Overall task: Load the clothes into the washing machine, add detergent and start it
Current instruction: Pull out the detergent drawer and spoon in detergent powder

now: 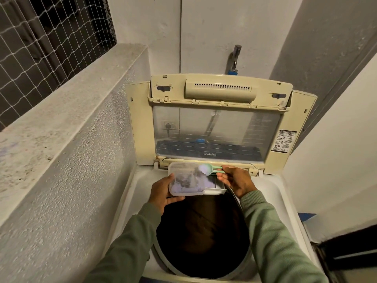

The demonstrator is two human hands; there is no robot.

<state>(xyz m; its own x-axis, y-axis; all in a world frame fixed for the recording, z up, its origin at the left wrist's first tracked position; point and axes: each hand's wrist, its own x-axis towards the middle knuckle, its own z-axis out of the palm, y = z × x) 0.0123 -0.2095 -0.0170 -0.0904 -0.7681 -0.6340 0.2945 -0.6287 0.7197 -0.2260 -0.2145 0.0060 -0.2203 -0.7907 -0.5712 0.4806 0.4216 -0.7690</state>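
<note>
detergent scooped over an open top-loading washing machine

seen from above, a person in green sleeves point(271, 231) stands at a white washing machine point(273, 193) set in a narrow corner. its cream lid point(216, 127) with a clear window is raised upright against the back wall. the round drum point(204, 252) lies open below the hands, dark inside, with a dim brownish heap of clothes point(200, 219) in it; no single garment can be made out.

the left hand point(163, 194) holds a clear plastic container point(185, 180) over the back edge of the drum opening. its fingers curl up the container's left side and its thumb lies along the near edge. pale purple powder lies in the container's bottom.

the right hand point(237, 181) pinches the handle of a mint-green spoon point(206, 169) between curled fingers and thumb. the spoon's bowl sits at the container's back right corner, with pale powder in it.

a white detergent drawer point(216, 190) juts out from the machine's back edge, just beneath the container's right end and beside the right hand.

behind the lid a metal tap point(236, 56) with a blue fitting sticks out of the wall. to the left runs a rough concrete ledge point(71, 103) topped by netting point(40, 37).
</note>
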